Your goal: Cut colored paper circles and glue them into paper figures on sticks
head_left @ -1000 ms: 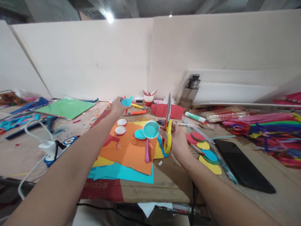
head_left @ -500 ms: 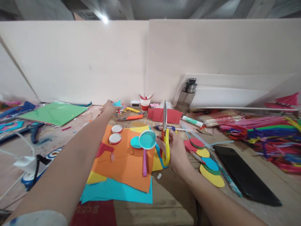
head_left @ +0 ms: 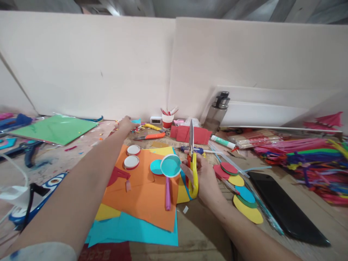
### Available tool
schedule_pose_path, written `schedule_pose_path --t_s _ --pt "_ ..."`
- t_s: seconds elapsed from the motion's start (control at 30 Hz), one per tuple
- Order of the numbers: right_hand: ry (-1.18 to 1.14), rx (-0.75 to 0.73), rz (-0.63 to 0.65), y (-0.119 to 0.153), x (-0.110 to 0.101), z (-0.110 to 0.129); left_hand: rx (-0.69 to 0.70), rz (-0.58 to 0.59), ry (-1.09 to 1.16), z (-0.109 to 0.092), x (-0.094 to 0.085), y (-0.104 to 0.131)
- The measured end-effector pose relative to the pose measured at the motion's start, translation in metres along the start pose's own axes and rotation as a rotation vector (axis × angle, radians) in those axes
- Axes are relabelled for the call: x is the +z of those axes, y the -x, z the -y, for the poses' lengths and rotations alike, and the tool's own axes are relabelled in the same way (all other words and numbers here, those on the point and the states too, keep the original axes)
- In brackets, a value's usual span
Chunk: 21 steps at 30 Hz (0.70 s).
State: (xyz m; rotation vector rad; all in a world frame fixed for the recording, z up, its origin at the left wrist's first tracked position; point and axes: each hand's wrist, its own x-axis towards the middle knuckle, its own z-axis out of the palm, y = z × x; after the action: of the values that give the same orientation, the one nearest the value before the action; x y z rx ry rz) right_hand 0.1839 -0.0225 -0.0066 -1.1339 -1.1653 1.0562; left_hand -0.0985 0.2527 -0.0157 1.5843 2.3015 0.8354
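Observation:
My right hand (head_left: 205, 177) is closed on a pair of scissors (head_left: 193, 170) with yellow-and-red handles, blades pointing up. Its fingertips also pinch the edge of a white round lid (head_left: 170, 165) with a turquoise inside. Far off at the back left, my left hand (head_left: 126, 124) reaches to a small container (head_left: 138, 127) with turquoise paper scraps (head_left: 136, 121) on top; its fingers are mostly hidden. Below the lid lie a turquoise paper disc (head_left: 156, 167) and a purple marker (head_left: 168, 195) on orange paper (head_left: 146, 206). Two white lids with red rims (head_left: 131, 162) rest to the left.
Coloured paper ovals (head_left: 247, 212) and a black phone (head_left: 285, 206) lie on the right. Behind are an orange cutter (head_left: 154, 136), a folded red paper (head_left: 190, 134), a cup of pens (head_left: 167, 120) and a bottle (head_left: 217, 110). Green paper (head_left: 54, 128) is at left.
The turquoise scraps by my left hand now sit lower and flatter at the container. My right hand still holds the scissors and lid. The view has shifted slightly.

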Motion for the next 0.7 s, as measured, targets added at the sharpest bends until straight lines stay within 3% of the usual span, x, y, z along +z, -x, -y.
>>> schedule_pose_path --t_s 0.13,0.3,0.53,0.6,0.7 --pt "-0.017 0.013 0.014 0.000 0.001 0.001 -0.032 -0.049 0.097 0.001 -0.010 0.002" --pt "-0.045 -0.023 0.014 -0.001 0.001 0.002 -0.085 -0.211 0.276 -0.004 -0.030 0.013" --pt "-0.089 -0.080 -0.015 -0.002 0.000 0.008 0.037 -0.324 0.487 -0.032 -0.056 0.067" --pt "-0.107 -0.098 -0.020 -0.001 0.001 0.012 0.127 -0.259 0.656 -0.040 -0.060 0.090" --pt "-0.125 -0.120 -0.023 -0.001 0.002 0.016 0.174 0.094 0.922 -0.052 -0.058 0.132"
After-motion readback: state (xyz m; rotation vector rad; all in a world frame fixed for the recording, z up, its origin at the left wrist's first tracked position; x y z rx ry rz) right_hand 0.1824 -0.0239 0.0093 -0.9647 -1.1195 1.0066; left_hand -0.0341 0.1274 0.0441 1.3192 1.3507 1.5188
